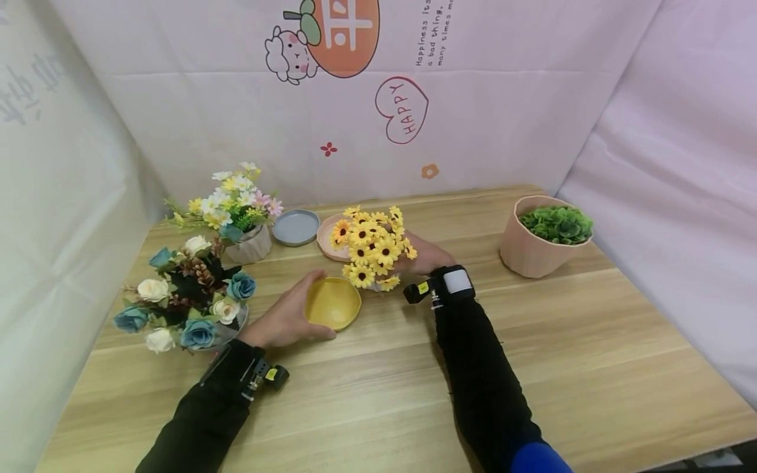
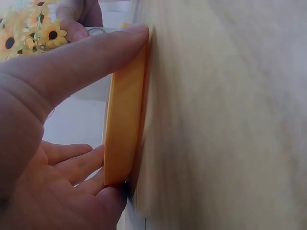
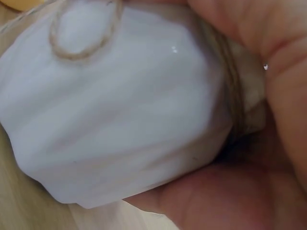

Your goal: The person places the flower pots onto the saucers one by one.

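My left hand [image 1: 288, 316] holds a shallow yellow saucer [image 1: 334, 303] by its rim, thumb on the near side and fingers on the far side. In the left wrist view, the yellow saucer [image 2: 125, 115] is edge-on, close over the wooden table. Yellow daisy-like flowers [image 1: 374, 248] hide part of my right hand [image 1: 427, 255] in the head view. That hand grips their white fluted pot [image 3: 120, 110], which has a twine cord [image 3: 232, 81] tied around its neck. The pot is tilted, with the blooms leaning toward the left hand.
Behind the flowers lies a pink saucer [image 1: 330, 246], beside a grey saucer [image 1: 296, 227]. Potted white and yellow flowers [image 1: 227, 200] and a pot of blue and cream roses [image 1: 189, 295] stand left. A pink pot [image 1: 535, 246] with green foliage stands right.
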{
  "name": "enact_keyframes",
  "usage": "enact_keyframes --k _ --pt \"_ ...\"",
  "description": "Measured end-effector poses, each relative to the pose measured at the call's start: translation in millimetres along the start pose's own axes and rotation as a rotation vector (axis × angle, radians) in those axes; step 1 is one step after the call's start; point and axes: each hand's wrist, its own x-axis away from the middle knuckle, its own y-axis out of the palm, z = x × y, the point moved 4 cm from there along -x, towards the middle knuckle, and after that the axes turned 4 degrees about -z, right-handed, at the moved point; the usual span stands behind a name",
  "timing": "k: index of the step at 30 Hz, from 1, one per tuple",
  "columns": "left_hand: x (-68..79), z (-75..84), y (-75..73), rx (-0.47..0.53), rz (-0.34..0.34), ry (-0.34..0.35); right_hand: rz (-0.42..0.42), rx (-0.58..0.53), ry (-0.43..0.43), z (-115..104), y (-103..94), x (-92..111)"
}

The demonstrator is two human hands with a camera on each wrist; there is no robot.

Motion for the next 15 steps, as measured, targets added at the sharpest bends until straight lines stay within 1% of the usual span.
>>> enact_keyframes --k 5,7,10,15 --pt "-0.7 1.4 0.5 0.004 -0.001 0.002 -0.045 -0.075 -0.08 -8 4.7 -5" --pt "-0.7 1.7 0.4 0.004 0.0 0.003 -0.061 -0.107 -0.097 -11 7.0 -7" --pt "-0.2 2.4 0.3 -0.001 0.001 0.006 -0.079 -0.131 -0.104 -14 10.1 -9" --pt "0.8 3.1 0.5 -0.005 0.003 0.009 -0.068 -0.123 -0.084 -12 11.9 -10"
